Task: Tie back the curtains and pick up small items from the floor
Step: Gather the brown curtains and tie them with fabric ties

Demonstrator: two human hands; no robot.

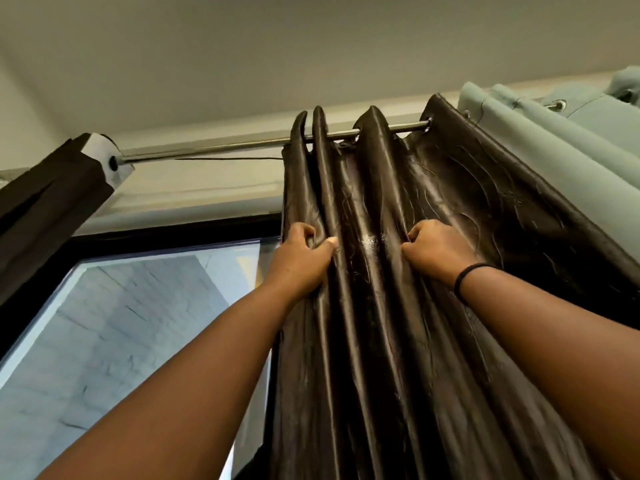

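home room: brown curtain (pixel 398 254) on metal rod (pixel 214 148), teal curtain (pixel 554 133), window (pixel 121 323), plain ceiling (pixel 242 46).

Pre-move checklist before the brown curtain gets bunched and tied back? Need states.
1. Left hand grips a fold of the brown curtain: ok.
2. Right hand grips a fold further right: ok.
3. Curtain's eyelets threaded on the rod: ok where visible.
4. Rod bare to the left of the curtain: ok.
5. Tie-back within reach: cannot tell, none in view.
6. Green curtain apart from the grasped folds: ok.
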